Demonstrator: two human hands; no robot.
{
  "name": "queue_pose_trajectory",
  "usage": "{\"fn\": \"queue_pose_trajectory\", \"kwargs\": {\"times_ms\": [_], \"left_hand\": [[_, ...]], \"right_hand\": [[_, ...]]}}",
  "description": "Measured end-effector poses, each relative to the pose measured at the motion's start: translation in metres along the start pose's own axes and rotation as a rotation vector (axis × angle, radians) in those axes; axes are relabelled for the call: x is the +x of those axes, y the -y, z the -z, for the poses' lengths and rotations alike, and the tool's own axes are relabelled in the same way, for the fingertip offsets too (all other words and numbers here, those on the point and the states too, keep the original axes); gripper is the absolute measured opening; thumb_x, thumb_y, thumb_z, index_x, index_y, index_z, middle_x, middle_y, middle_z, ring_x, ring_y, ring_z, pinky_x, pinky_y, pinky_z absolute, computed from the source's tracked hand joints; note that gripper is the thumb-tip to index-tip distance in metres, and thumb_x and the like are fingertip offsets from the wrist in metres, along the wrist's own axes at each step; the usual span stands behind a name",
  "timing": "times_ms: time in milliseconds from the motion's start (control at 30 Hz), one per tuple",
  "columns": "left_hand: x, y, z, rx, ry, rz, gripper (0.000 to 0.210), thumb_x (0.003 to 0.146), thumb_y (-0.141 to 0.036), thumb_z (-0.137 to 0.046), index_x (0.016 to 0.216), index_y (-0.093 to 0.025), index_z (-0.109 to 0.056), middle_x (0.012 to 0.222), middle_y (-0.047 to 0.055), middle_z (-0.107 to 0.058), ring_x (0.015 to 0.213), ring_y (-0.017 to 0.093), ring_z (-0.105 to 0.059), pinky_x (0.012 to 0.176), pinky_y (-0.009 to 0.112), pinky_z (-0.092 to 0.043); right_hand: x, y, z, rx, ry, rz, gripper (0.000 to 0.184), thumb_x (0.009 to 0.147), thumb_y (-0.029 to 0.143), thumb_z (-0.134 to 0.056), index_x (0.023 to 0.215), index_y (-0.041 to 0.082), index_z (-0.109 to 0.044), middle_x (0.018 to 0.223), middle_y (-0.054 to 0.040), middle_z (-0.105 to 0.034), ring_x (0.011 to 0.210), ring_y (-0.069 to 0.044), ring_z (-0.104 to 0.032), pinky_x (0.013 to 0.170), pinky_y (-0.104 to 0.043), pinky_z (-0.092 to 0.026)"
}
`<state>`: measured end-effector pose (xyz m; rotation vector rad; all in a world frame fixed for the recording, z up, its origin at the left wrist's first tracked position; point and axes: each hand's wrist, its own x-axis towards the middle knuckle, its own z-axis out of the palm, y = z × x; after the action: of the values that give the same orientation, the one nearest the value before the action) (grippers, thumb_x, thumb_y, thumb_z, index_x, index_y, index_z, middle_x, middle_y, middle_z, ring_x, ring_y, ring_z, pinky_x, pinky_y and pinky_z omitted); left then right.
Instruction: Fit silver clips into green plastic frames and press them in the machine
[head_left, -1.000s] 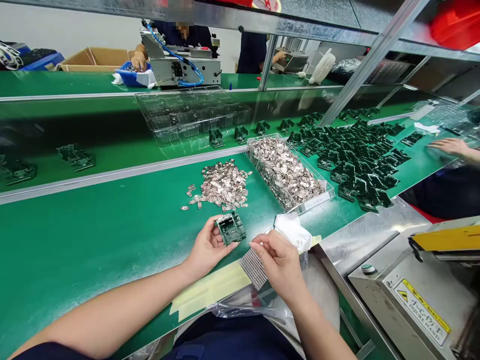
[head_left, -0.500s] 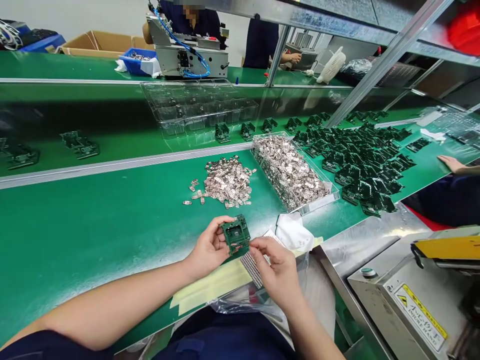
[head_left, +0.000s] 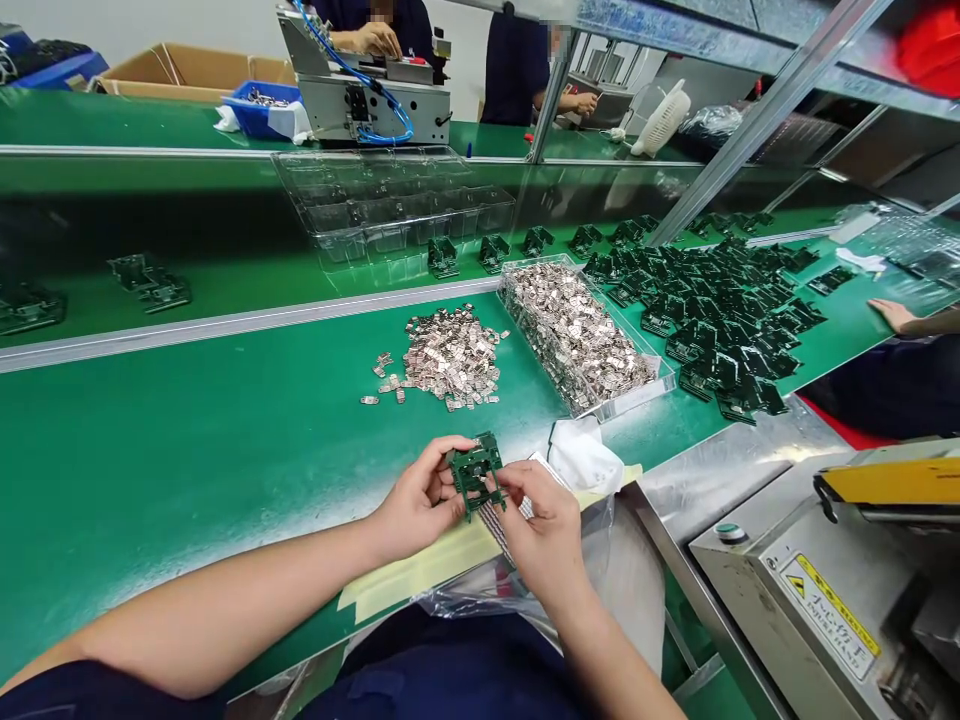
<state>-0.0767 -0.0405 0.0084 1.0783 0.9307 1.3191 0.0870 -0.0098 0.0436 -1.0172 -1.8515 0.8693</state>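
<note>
A small dark green plastic frame [head_left: 475, 470] with an opening in its middle is held up over the near edge of the bench. My left hand [head_left: 421, 505] grips it from the left, thumb along the top and fingers curled behind. At its lower right edge the fingertips and thumb of my right hand [head_left: 544, 530] are closed on the frame; whether a tiny metal piece is between them I cannot tell. Beyond my hands lies a loose pile of small metal plates [head_left: 452, 357]. A clear plastic box [head_left: 634, 402] full of similar plates stands to its right.
Many dark green frames [head_left: 720, 310] are heaped at the right, near a co-worker's hand [head_left: 891, 314]. A white cloth [head_left: 585, 455] and yellow tape [head_left: 405, 570] lie at the near edge. Clear trays [head_left: 397, 205] sit behind the rail. A machine [head_left: 795, 570] stands lower right.
The green frame has turned and tilted in my left hand. My right fingers have shifted slightly inward along its lower right edge. A co-worker's hand now shows over the machine at the back.
</note>
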Motion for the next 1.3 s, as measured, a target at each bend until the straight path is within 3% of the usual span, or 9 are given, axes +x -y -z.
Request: {"fn": "queue_pose_trajectory", "kwargs": {"times_ms": [300,467,600,733,867,1067,1300], "left_hand": [[0.0,-0.006,-0.001,-0.008,0.018,0.051,0.04,0.083,-0.026,-0.069,0.119,-0.025,-0.051,0.089,0.003,-0.063,0.077,0.014,-0.066,0.072,0.024,-0.055],[0.0,-0.004,0.001,0.093,0.03,0.013,0.037,0.087,-0.029,-0.063,0.121,-0.024,-0.05,0.09,0.004,-0.065,0.079,0.016,-0.065,0.07,0.025,-0.053],[-0.001,-0.001,0.001,0.219,-0.008,-0.009,0.032,0.089,-0.029,-0.06,0.119,-0.023,-0.052,0.09,0.005,-0.066,0.074,0.015,-0.063,0.066,0.025,-0.052],[-0.004,-0.001,-0.001,0.228,-0.075,0.012,0.033,0.086,-0.031,-0.063,0.117,-0.022,-0.055,0.083,0.003,-0.064,0.068,0.015,-0.061,0.063,0.025,-0.051],[-0.006,-0.002,-0.004,0.141,-0.093,0.052,0.034,0.087,-0.033,-0.063,0.118,-0.022,-0.054,0.078,0.002,-0.062,0.065,0.015,-0.061,0.062,0.026,-0.053],[-0.008,-0.003,-0.008,0.087,-0.11,0.091,0.036,0.087,-0.033,-0.062,0.12,-0.023,-0.052,0.076,0.002,-0.062,0.064,0.016,-0.062,0.059,0.025,-0.053],[-0.011,-0.006,-0.011,0.136,-0.122,0.068,0.036,0.085,-0.034,-0.065,0.117,-0.022,-0.056,0.077,0.002,-0.063,0.064,0.014,-0.061,0.062,0.025,-0.053]], "right_hand": [[-0.004,-0.002,-0.006,-0.005,0.0,-0.06,0.014,0.081,0.013,-0.056,0.083,0.02,-0.068,0.08,-0.0035,-0.065,0.068,-0.016,-0.057,0.059,-0.027,-0.045],[-0.005,0.0,-0.008,-0.006,-0.027,-0.092,0.01,0.082,0.015,-0.058,0.083,0.02,-0.066,0.077,-0.002,-0.064,0.067,-0.016,-0.056,0.059,-0.026,-0.043],[-0.007,0.002,-0.011,-0.052,-0.052,-0.133,0.005,0.086,0.021,-0.058,0.083,0.02,-0.061,0.073,-0.0004,-0.06,0.061,-0.014,-0.05,0.056,-0.026,-0.042],[-0.008,0.001,-0.012,-0.028,-0.065,-0.114,0.005,0.087,0.019,-0.056,0.09,0.02,-0.059,0.084,-0.0031,-0.06,0.073,-0.017,-0.055,0.063,-0.028,-0.046],[-0.009,0.0,-0.013,0.109,-0.074,-0.194,0.011,0.085,0.018,-0.057,0.096,0.022,-0.058,0.095,-0.0053,-0.059,0.085,-0.019,-0.058,0.07,-0.03,-0.051],[-0.009,0.002,-0.017,0.473,-0.042,-0.465,0.018,0.081,0.028,-0.067,0.092,0.022,-0.055,0.083,-0.0016,-0.061,0.07,-0.016,-0.061,0.061,-0.026,-0.053],[-0.007,0.007,-0.015,0.521,-0.064,-0.481,0.023,0.074,0.035,-0.073,0.078,0.022,-0.054,0.069,0.0011,-0.059,0.063,-0.015,-0.058,0.057,-0.025,-0.05]]}}
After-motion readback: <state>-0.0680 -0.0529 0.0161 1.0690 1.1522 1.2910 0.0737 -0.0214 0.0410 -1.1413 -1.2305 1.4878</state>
